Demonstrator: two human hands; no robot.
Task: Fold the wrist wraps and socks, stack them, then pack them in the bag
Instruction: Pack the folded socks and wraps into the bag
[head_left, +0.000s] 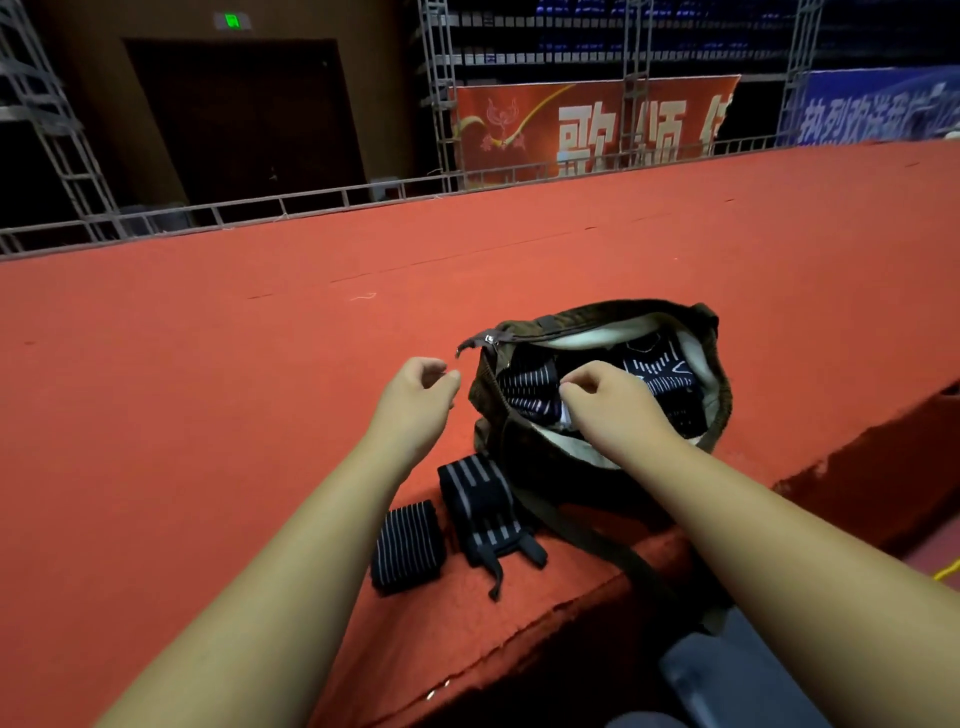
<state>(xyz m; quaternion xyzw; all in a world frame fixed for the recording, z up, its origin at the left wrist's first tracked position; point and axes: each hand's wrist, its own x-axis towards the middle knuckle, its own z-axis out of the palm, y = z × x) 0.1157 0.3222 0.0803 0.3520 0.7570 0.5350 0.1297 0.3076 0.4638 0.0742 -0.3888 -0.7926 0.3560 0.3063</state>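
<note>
Loosely curled right hand (613, 402), above open bag (485, 402)

Light: dim hall, lit from above; brightest on the red carpeted bench (260, 389) and my two bare forearms (270, 571). Background: near black, one small glowing green sign (231, 21). Shadows: soft, deepest inside the open dark brown corduroy bag (722, 384). Distortion: wide-angle bowing of the grey metal railing (311, 200) toward the edges. Focus: soft throughout; bottom right corner blurred.
</note>
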